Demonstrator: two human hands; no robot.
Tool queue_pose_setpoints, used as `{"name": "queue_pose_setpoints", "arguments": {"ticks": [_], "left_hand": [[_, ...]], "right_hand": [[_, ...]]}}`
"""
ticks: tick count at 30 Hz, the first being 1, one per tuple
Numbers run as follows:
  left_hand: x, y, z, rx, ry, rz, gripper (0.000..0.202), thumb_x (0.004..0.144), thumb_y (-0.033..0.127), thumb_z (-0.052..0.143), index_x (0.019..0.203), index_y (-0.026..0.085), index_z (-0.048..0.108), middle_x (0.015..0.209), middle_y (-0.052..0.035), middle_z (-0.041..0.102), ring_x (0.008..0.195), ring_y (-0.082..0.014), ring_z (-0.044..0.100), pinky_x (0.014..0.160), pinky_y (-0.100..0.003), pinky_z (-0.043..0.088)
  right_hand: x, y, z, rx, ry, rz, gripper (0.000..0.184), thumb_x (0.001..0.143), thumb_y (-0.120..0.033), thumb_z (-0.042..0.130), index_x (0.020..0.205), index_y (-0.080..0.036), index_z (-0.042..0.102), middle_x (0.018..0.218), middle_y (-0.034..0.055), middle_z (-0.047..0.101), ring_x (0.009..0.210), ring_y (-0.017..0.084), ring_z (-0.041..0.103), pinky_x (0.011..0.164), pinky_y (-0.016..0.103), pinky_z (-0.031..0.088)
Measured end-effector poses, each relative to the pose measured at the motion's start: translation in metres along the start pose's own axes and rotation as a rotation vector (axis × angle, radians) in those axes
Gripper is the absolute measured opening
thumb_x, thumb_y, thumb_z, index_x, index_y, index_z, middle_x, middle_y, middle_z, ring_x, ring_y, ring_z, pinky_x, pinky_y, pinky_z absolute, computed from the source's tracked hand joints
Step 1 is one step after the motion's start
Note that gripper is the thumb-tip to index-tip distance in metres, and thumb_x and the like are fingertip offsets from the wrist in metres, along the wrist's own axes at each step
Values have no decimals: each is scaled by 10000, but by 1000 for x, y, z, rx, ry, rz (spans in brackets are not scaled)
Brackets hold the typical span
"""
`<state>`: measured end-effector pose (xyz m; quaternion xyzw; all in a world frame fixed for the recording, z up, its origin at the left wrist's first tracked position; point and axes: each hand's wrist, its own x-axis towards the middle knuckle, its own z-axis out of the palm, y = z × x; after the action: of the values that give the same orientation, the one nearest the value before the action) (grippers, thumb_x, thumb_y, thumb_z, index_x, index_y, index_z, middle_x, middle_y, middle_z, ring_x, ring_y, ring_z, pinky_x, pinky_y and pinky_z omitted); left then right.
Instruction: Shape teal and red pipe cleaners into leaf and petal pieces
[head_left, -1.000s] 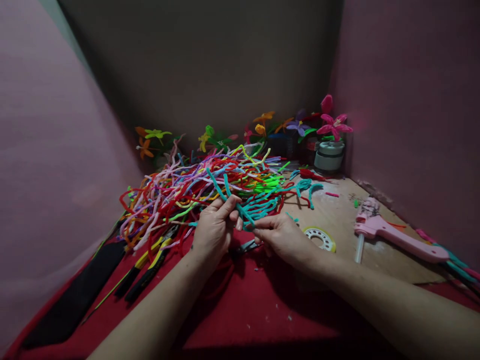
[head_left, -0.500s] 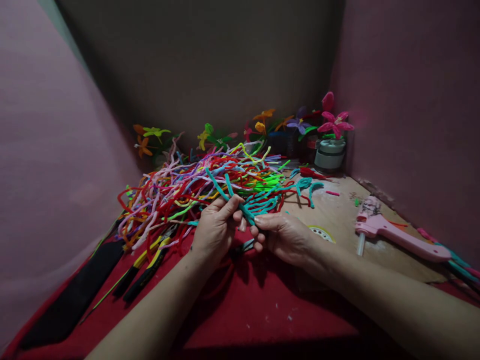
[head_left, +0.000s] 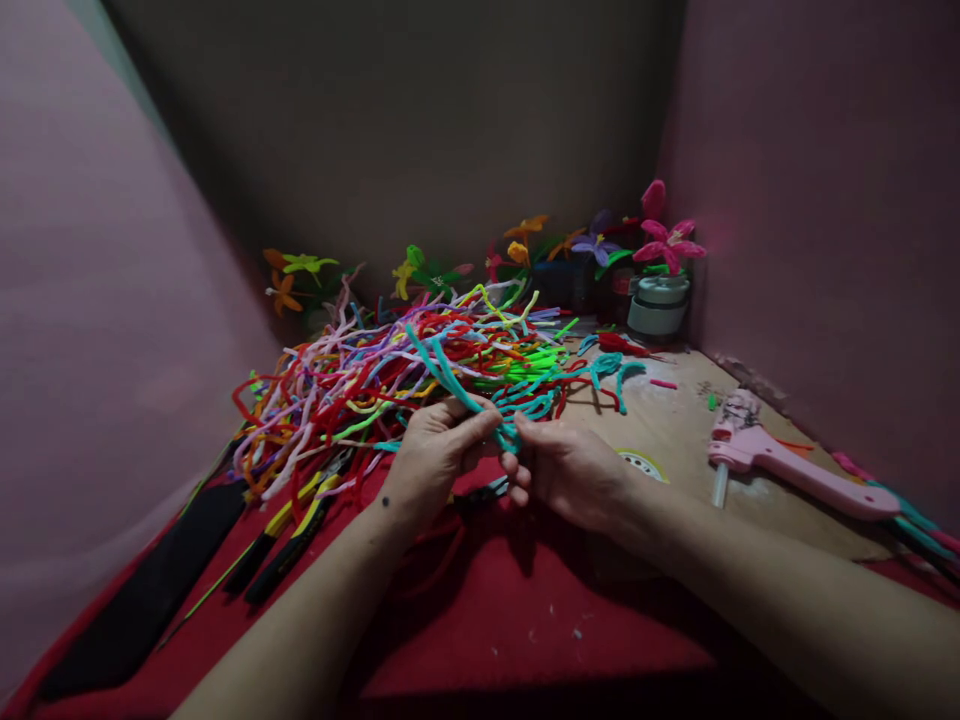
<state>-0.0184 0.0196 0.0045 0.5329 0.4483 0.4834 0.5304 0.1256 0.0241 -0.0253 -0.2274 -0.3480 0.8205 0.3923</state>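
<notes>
My left hand [head_left: 435, 455] and my right hand [head_left: 566, 468] meet in the middle, both pinched on a teal pipe cleaner [head_left: 450, 378] that is folded, with its two ends rising up and to the left. The fold sits between my fingertips. Right behind my hands lies a big tangled heap of pipe cleaners [head_left: 375, 380] in red, pink, purple, yellow and green. More teal pieces [head_left: 611, 368] lie to the right of the heap.
A pink glue gun [head_left: 787, 470] lies on the wooden board at right. Pliers with black and yellow handles [head_left: 292, 540] rest on the red cloth [head_left: 510, 630] at left. Pipe-cleaner flowers [head_left: 667, 245] and a tape roll [head_left: 658, 305] stand along the back wall.
My right hand has moved left against my left hand. The teal pipe cleaner's two ends have come together and lean further left. The view tilted slightly.
</notes>
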Motion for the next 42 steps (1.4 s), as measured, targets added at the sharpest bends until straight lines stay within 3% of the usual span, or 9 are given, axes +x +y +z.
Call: {"name": "queue_pose_setpoints", "arguments": {"ticks": [3,6,16,22,28,33,38,42], "left_hand": [[1,0,-2,-76,14,20,169,685,290,662,718,139,593,521,52,438,420,-24,337,401,-155,255],[2,-1,-2,-122,6,16,162,681,276,667,718,136,595,521,50,434,423,-23,344,402,-149,262],[-3,5,-1,-89,-104,-51,135,698,254,649,719,143,575,523,37,488,412,-39,418,402,-149,335],[-3,3,-1,-85,-3,17,131,665,256,672,697,147,606,569,26,512,465,-43,427,442,-152,346],[-3,2,-2,172,0,51,131,672,256,659,674,125,653,573,-4,556,511,-69,454,480,-179,350],[-1,1,-3,248,94,66,234,684,327,646,581,122,605,460,42,434,429,-40,332,413,-181,256],[0,-3,-3,294,31,19,225,672,332,656,644,109,638,479,33,451,437,-45,336,416,-189,244],[1,-8,-4,196,-39,-17,247,703,355,628,648,114,616,472,43,422,417,-37,306,409,-188,211]], "right_hand": [[0,0,-2,158,-51,120,150,800,-231,484,708,-134,550,584,16,548,491,104,494,504,269,434],[1,2,-5,206,-57,135,73,783,-133,501,801,-127,571,606,10,550,507,83,484,527,245,432],[-6,-2,-1,262,-197,253,74,743,-110,566,806,-98,602,713,40,601,520,59,495,524,213,442],[-1,4,-3,177,-104,164,26,717,-107,606,729,-110,583,556,-19,527,462,45,452,464,183,404],[1,2,-4,45,-31,95,91,708,-185,630,699,-109,580,541,-6,560,437,63,479,434,204,413],[0,-2,-2,-209,9,-15,169,690,-260,648,659,-102,598,584,20,601,436,74,495,422,220,431],[-2,-1,-1,-394,133,-132,208,651,-303,669,602,-118,591,476,-24,537,348,52,414,342,188,334],[-1,-2,-3,-205,74,-3,162,625,-240,688,619,-115,585,488,-16,549,369,62,444,369,197,358]]}}
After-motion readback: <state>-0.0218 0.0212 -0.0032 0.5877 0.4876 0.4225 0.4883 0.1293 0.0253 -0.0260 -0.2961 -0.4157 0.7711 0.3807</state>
